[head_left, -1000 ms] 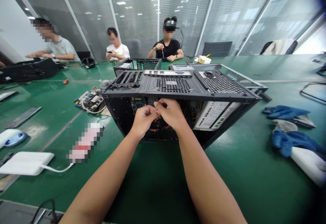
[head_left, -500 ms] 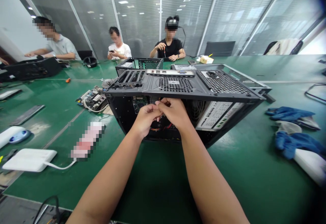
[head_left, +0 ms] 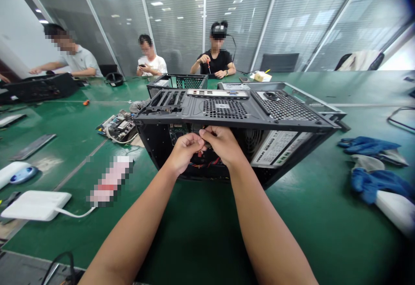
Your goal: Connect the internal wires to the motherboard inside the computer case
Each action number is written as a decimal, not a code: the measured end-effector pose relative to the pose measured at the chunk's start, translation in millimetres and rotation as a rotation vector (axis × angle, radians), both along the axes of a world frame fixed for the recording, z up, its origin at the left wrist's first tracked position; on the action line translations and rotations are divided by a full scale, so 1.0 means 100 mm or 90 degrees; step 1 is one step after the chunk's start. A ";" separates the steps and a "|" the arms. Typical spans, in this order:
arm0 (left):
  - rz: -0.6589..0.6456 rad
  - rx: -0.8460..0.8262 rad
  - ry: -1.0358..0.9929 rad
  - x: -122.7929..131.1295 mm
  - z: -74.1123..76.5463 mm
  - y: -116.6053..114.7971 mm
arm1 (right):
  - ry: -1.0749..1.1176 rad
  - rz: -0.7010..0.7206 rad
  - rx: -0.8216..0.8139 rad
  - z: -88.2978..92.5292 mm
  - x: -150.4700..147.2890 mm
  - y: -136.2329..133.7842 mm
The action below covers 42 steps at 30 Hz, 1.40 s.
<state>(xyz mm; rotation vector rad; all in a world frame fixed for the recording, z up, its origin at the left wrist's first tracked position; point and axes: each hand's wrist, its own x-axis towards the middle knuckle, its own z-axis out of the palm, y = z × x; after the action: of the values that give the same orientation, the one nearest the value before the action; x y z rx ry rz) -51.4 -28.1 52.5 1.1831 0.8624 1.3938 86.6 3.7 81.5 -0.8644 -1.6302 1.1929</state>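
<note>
A black computer case (head_left: 191,113) lies on the green table with its open side toward me and its perforated rear panel on top. Both my hands reach into that opening. My left hand (head_left: 186,148) is closed in a pinch, and the tips of its fingers meet those of my right hand (head_left: 219,142), also closed. What they pinch is too small and hidden to make out. Behind them, part of a motherboard (head_left: 177,131) shows at the left. A labelled power supply (head_left: 275,147) fills the right side. Red and black cables (head_left: 210,162) lie below my fingers.
A loose circuit board (head_left: 119,126) sits left of the case. Nearer me are a white power bank (head_left: 37,205) and its cable. Blue gloves (head_left: 378,181) lie at the right. Another case frame (head_left: 308,94) stands behind. Several people sit across the table, one (head_left: 215,56) holding a screwdriver.
My hands stay together inside the case, with only a slight shift of the left fingers apart from the right. The case has not visibly moved.
</note>
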 end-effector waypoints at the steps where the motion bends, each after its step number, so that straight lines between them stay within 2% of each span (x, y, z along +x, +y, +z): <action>1: -0.002 -0.004 -0.005 0.00 0.00 0.00 | 0.002 0.002 0.000 0.00 0.00 0.00; 9: 0.069 0.013 0.067 -0.01 -0.06 0.02 | 0.035 -0.049 0.024 -0.02 -0.04 0.02; 16: 0.065 0.034 0.083 -0.01 -0.06 0.02 | 0.001 -0.047 0.063 -0.02 -0.04 0.04; 22: 0.014 -0.009 0.035 -0.01 -0.02 -0.01 | 0.000 -0.034 0.086 -0.04 -0.02 0.06; 29: -0.058 -0.071 -0.055 -0.05 -0.02 0.00 | 0.040 0.002 0.035 -0.01 -0.04 0.01; 34: 0.017 -0.014 0.032 -0.02 -0.02 0.00 | 0.025 -0.047 0.083 -0.01 -0.04 0.02; 42: 0.132 0.088 0.127 0.02 -0.02 0.01 | 0.006 -0.056 0.098 0.01 -0.04 0.02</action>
<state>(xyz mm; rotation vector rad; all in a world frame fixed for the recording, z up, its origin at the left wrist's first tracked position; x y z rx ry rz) -49.2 -27.5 50.9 1.3866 1.0665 1.5411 82.2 6.0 82.2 -0.8215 -1.6359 0.9959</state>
